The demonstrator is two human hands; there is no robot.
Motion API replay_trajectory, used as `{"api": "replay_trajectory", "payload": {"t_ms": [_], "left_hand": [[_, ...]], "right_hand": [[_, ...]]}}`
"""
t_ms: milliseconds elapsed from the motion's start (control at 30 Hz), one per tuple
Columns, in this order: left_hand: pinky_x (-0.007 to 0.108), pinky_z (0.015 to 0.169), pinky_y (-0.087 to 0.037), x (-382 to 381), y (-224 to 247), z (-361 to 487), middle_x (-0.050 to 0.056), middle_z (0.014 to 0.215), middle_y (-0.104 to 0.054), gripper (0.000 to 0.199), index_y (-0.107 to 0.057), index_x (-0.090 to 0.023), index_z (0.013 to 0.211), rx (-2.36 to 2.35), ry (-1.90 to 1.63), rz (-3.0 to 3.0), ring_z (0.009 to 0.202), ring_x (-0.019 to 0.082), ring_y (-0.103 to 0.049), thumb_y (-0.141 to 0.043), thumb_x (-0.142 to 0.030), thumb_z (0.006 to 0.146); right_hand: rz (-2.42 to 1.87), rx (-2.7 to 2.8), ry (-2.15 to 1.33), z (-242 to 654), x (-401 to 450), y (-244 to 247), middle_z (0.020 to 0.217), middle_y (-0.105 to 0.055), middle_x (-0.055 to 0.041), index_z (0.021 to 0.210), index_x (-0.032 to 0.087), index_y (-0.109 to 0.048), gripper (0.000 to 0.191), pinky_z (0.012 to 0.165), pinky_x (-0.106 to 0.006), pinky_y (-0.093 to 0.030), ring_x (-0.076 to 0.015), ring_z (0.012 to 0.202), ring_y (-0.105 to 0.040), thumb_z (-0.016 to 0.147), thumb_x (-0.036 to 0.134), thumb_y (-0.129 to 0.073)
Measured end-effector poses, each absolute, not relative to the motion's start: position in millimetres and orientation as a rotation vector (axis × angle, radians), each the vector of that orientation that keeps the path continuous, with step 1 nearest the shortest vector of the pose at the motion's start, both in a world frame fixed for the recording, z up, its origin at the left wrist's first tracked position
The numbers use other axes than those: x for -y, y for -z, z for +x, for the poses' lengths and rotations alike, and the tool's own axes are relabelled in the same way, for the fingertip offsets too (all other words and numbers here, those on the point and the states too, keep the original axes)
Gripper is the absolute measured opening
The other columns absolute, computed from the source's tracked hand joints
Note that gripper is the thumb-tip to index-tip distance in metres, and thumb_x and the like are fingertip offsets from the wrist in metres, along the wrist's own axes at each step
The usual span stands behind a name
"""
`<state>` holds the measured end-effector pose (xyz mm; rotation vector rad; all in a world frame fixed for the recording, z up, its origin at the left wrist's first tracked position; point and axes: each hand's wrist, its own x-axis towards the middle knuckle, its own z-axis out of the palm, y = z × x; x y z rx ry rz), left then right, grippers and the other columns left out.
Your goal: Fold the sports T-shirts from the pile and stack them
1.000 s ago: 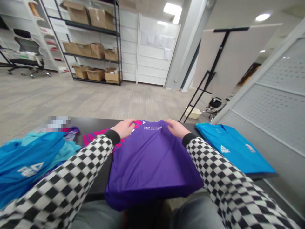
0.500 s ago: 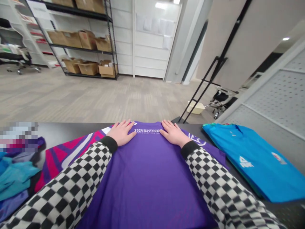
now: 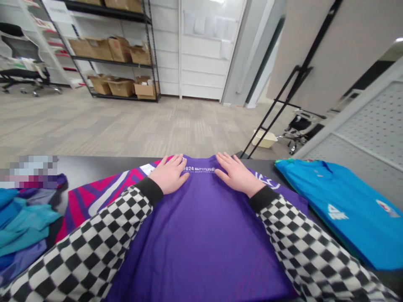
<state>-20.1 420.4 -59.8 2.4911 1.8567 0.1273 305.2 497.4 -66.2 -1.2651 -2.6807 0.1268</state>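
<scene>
A purple T-shirt [image 3: 204, 226] lies spread out on the dark table [image 3: 94, 162], its collar at the far edge and white lettering below the collar. Its left sleeve is patterned in magenta and white; the right sleeve carries a white print. My left hand [image 3: 170, 174] rests flat on the shirt's left shoulder, fingers stretched toward the collar. On the right shoulder my right hand [image 3: 237, 174] lies flat as well, thumb pointing inward over the end of the lettering. Both hands are open and grip nothing.
Folded blue T-shirts [image 3: 343, 209] are stacked at the right, beside a perforated grey panel [image 3: 371, 121]. Crumpled blue and purple clothes [image 3: 25, 226] lie at the left. Beyond the table are a black stand [image 3: 277, 105], a cream bin [image 3: 265, 139] and shelves with cardboard boxes [image 3: 121, 87].
The view has shifted slightly, so the scene sits a little further right. Both hands stay flat on the shirt's shoulders, with hardly any movement over the cloth.
</scene>
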Motion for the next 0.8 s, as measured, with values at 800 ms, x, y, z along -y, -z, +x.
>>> {"api": "replay_trajectory", "payload": {"t_ms": [800], "left_hand": [[0.062,0.146,-0.012,-428.0,77.0,-29.8,0.014,0.193,-0.017,0.120,-0.025,-0.013,0.186,-1.803,-0.082,2.395,0.181,0.037,-0.016,-0.036,-0.096,0.101]], "right_hand": [[-1.393,2.744,-0.310,304.2,-502.1,74.6,0.193,-0.020,-0.0127,0.188,0.023,-0.023,0.108,0.144,-0.069,-0.017,-0.0425,0.179,-0.017,0.107,0.091,-0.039]]}}
